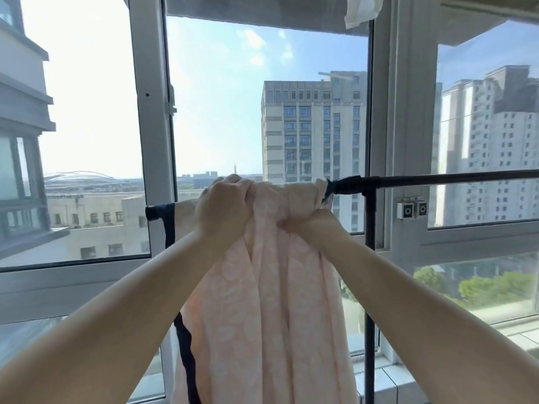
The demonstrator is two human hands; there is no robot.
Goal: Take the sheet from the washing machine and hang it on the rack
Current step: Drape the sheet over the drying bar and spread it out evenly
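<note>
A broad window [151, 141] with pale frames fills the view, with apartment towers [313, 126] at 12 o'clock and more to 2 o'clock under a hazy blue sky. Across the middle runs the dark bar of a drying rack [437, 179], which crosses from 9 o'clock to 3 o'clock, its upright post dropping toward 5 o'clock. Over that bar hangs the sheet [271, 301], pale pink with a faint white pattern and a dark navy edge showing at 7 o'clock; it is bunched into folds on the bar at the centre and falls to the bottom edge at 6 o'clock. A person's two bare forearms reach in from 7 and 4 o'clock. The left hand [223, 209] sits at the top of the gathered cloth just left of centre, its grip closed with fingers curled into the fabric at the bar. The right hand [316, 225], slightly lower and just right of centre, has its grip closed too, pinching a fold of the sheet below the bar. A small white latch [411, 209] is mounted on the frame at 3 o'clock. A scrap of white cloth [363, 10] hangs at 1 o'clock.
</note>
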